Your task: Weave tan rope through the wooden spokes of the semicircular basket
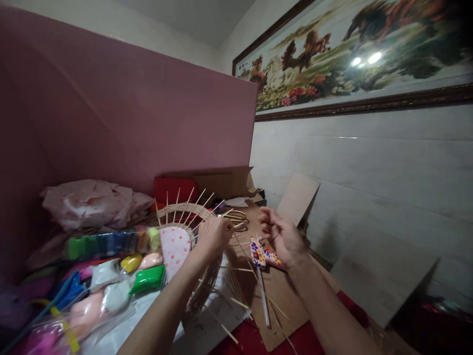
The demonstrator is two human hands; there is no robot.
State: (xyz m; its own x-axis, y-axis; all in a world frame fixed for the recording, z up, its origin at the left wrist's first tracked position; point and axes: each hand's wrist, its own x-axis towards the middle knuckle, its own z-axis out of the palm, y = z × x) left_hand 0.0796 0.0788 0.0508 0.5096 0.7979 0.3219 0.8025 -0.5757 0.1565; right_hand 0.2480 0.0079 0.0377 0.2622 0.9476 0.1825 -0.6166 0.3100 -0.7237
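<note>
A round wicker basket, partly woven, stands in front of me with thin bare sticks poking out around its rim. My left hand is closed at the basket's near-right rim, and my forearm hides part of the weave. To the right, apart from the rim, my right hand is raised with curled fingers; any thin strand between them is too small to make out. Below it lie a flower-patterned piece and a pale, slim stick. A pink-dotted white panel sits against the basket's left side.
Bags of coloured modelling clay spread over the left side, with a crumpled pink plastic bundle behind. Golden loops lie beyond the basket. A brown board lies under the loose sticks. A framed horse picture hangs on the wall.
</note>
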